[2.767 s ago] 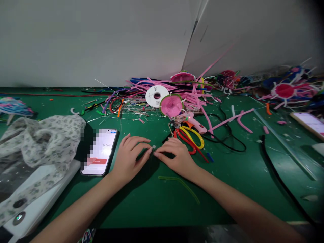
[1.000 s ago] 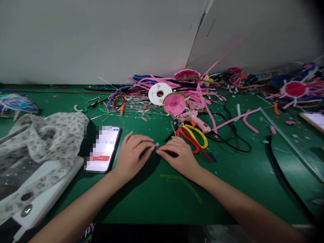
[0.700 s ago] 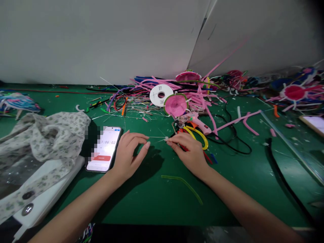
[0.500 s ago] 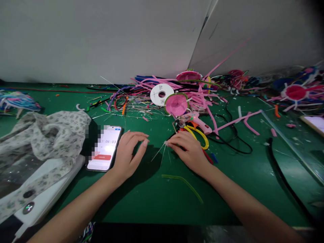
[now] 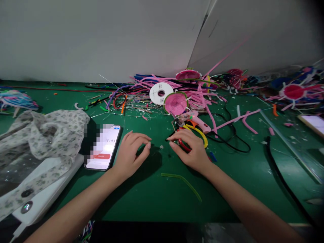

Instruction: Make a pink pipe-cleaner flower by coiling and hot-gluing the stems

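My left hand hovers over the green table, right of the phone, its fingers curled and its thumb tip close against the fingertips. Whatever those fingertips pinch, if anything, is too small to make out. A small whitish clump shows in the gap between my hands; fine threads around it are hardly visible. To its right, my right hand has thumb and index finger apart, with nothing visible between them. Behind this hand lie pliers with yellow and red handles, partly covered by it. A bent green pipe cleaner lies nearer to me.
A pink glue gun with a black cord lies beyond my right hand. Behind are a white spool, a pink coiled disc and heaped pipe cleaners. At left are a phone and floral cloth over a white device.
My right thumb and index finger have parted from the whitish clump, which now sits apart, slightly left of them. My left thumb has moved closer to its fingertips.
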The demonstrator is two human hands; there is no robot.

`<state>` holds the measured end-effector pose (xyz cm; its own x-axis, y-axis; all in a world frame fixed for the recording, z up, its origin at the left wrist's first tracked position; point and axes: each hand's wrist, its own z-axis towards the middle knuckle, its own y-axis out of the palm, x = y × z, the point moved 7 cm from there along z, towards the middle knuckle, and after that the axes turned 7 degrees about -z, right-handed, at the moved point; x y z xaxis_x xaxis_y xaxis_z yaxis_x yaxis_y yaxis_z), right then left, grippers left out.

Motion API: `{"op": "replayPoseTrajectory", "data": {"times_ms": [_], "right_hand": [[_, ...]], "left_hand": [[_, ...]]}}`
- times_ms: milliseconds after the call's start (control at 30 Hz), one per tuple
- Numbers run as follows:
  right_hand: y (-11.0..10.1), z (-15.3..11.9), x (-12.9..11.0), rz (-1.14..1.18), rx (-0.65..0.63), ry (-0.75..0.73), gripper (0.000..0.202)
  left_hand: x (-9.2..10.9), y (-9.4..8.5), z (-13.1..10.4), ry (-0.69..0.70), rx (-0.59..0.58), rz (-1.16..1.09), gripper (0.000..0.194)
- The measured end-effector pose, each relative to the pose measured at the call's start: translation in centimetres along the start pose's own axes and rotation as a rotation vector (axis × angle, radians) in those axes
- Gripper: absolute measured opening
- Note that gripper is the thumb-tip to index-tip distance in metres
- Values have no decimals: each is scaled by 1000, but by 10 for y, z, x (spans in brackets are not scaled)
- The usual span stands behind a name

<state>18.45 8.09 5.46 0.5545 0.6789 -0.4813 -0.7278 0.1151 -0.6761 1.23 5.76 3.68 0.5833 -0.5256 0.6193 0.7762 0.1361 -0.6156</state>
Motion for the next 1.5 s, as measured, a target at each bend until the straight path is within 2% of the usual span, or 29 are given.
{"op": "replayPoseTrajectory", "data": {"times_ms": [167, 500, 667, 800, 967, 1167, 1300, 1500], "right_hand": [[8, -3, -12, -12, -64, -26, 8], [11, -7, -16, -72, -119, -79, 6], [16, -9, -16, -135, -140, -63, 15], [19, -11, -14, -145, -116, -18, 22], [20, -11, -8, -137, -99, 68, 19], [25, -11, 3, 29, -146, 317, 22], [29, -13, 8, 114, -163, 440, 14], [30, -14, 9, 122, -169, 458, 10]], "left_hand": [[2, 3, 0, 25, -10, 0, 6], [11, 6, -3, 77, -38, 24, 4], [10, 10, -4, 99, -48, 53, 5], [9, 12, -5, 124, -53, 52, 4], [9, 10, -5, 145, -15, 45, 4], [8, 11, -6, 138, 3, 35, 4], [7, 12, -6, 133, 8, 19, 5], [7, 12, -5, 123, 14, 19, 6]]}}
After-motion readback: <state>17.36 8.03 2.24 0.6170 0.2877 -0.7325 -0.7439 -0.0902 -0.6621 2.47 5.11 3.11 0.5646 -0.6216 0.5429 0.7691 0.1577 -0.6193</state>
